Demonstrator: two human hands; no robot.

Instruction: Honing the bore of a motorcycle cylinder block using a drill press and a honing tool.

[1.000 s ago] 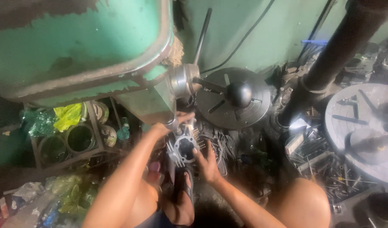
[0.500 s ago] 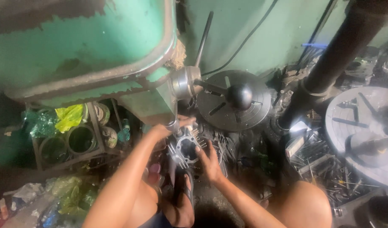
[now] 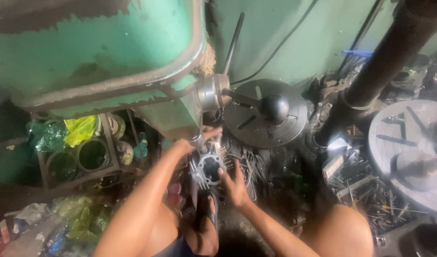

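A finned grey metal engine cylinder [image 3: 210, 165] with a round dark bore sits low under the spindle of a green drill press [image 3: 99, 57]. My left hand [image 3: 193, 143] lies on the cylinder's upper left edge, fingers reaching toward the spindle tip. My right hand [image 3: 233, 183] presses against the cylinder's right side with fingers spread. My foot in a sandal [image 3: 206, 223] rests just below the cylinder.
The press's feed lever with a black ball knob [image 3: 274, 108] juts out to the right, over a round slotted table [image 3: 266, 114]. A dark column [image 3: 375, 71] rises at right beside a second round plate [image 3: 408, 152]. Metal scrap and green bags litter the floor.
Both hands keep their places on the cylinder; my left fingers have shifted slightly along its top edge. The view has barely moved.
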